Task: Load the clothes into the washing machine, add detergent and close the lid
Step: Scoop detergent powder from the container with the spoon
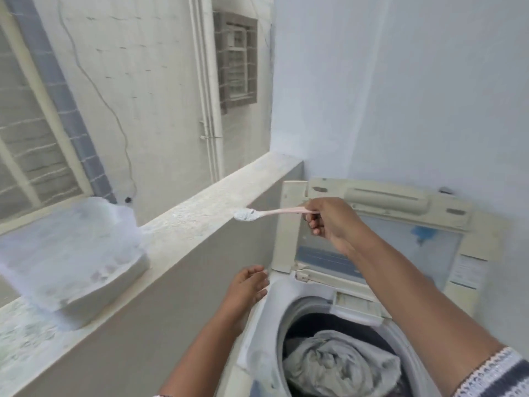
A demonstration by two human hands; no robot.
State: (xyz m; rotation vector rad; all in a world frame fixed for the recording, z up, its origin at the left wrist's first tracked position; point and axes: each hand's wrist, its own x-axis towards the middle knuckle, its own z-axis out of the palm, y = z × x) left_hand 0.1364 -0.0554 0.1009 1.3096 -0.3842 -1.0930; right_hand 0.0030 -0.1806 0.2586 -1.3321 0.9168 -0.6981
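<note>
Head view: the right hand (329, 222) pinched a pink spoon (269, 212) heaped with white detergent powder (244, 215), held level above the ledge (200, 213) beside the washing machine (257, 339). The left hand (247, 285) rested with relaxed fingers on the machine's rim. The lid (380, 224) stood raised; grey clothes (340, 365) lay in the drum. A detergent bag (68, 253) sat on the ledge.

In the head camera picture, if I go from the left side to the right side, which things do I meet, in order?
Plastic bag of powder on the ledge → heaped spoon → right hand holding the spoon → raised washer lid. The left hand and the clothes lie lower, overlapping these.
</note>
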